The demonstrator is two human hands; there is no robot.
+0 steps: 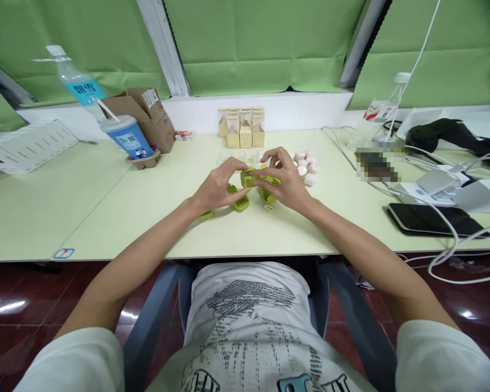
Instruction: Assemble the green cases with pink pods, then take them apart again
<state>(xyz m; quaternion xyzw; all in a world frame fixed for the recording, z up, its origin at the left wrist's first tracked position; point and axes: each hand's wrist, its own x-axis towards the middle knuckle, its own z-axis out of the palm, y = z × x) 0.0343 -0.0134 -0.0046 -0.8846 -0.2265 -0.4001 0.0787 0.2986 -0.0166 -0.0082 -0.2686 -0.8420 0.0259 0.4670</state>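
At the centre of the frame, the person's left hand [218, 186] and right hand [288, 182] hold a small green case [248, 178] between them, the fingers of both clamped on it. More green pieces [241, 203] lie on the worktop [155, 212] just below. White rounded things [309, 166] sit right of centre; small cardboard boxes [245, 136] stand at upper centre.

Green fabric blinds [261, 43] hang above a white wall strip [198, 111]; the pale yellow-green surface [163, 179] stands over glossy dark-red floor tiles [8, 343]
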